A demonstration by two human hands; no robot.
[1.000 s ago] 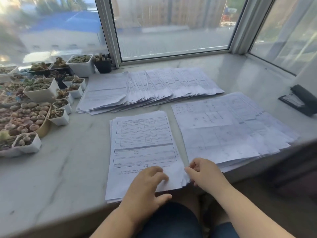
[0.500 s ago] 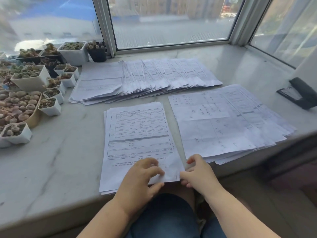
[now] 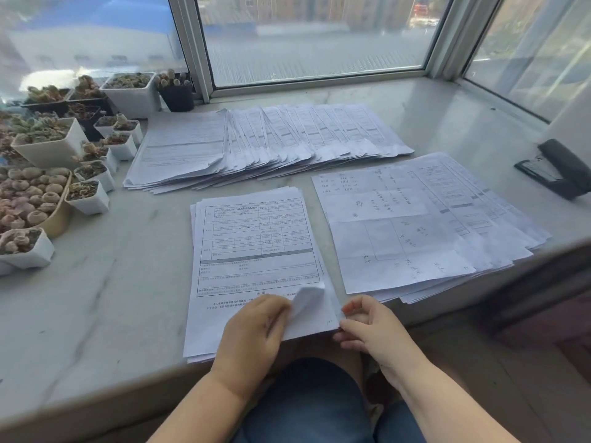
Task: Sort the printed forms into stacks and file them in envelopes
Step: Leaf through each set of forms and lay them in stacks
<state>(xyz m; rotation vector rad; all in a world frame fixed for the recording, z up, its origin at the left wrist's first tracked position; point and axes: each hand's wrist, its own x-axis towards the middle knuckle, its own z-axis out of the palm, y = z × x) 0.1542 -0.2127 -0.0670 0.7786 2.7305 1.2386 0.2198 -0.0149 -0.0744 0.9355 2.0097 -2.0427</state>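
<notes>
A stack of printed forms [image 3: 256, 244] lies at the near edge of the marble sill. My left hand [image 3: 252, 334] rests on its lower part, and its fingers curl the top sheet's lower right corner [image 3: 308, 298] upward. My right hand [image 3: 371, 327] pinches the stack's lower right edge. To the right lies a fanned stack of face-down sheets with handwriting [image 3: 415, 225]. Behind both, a long fanned row of forms [image 3: 265, 145] spreads across the sill. No envelope is visible.
Several small pots of succulents [image 3: 51, 174] crowd the left side of the sill. A black stapler [image 3: 559, 169] sits at the far right. Window frames [image 3: 192, 49] close off the back. The sill's front edge [image 3: 96, 401] runs just above my knees.
The view has tilted slightly. My left hand has peeled the top sheet's lower right corner up, where it lay flat before. My right hand stays at the stack's lower right edge.
</notes>
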